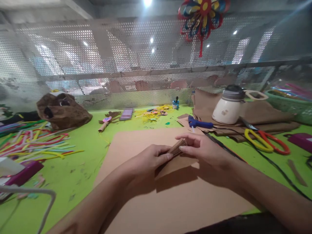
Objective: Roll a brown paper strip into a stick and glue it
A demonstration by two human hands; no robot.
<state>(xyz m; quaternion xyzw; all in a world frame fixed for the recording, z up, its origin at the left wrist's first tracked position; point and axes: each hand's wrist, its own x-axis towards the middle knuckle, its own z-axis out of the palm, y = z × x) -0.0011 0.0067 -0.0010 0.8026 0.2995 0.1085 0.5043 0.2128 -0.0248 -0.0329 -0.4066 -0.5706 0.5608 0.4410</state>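
Between my hands is a sheet of brown paper (177,166), partly folded into narrow accordion pleats, with a flat part hanging toward me. My left hand (154,158) is closed on the near left end of the pleats, thumb on top. At the far right end, my right hand (198,145) pinches the pleats between thumb and fingers. The paper is held just above a large tan cardboard sheet (136,208), on which its shadow falls. Fingers hide part of both pleat ends.
To the right lie a blue glue gun (201,123), scissors (268,143) with yellow and orange handles, a white bottle (226,109) and folded brown paper (258,117). Leftward are colourful pipe cleaners (48,143) and a crumpled brown bag (63,112). Yellow shreds (156,113) lie behind.
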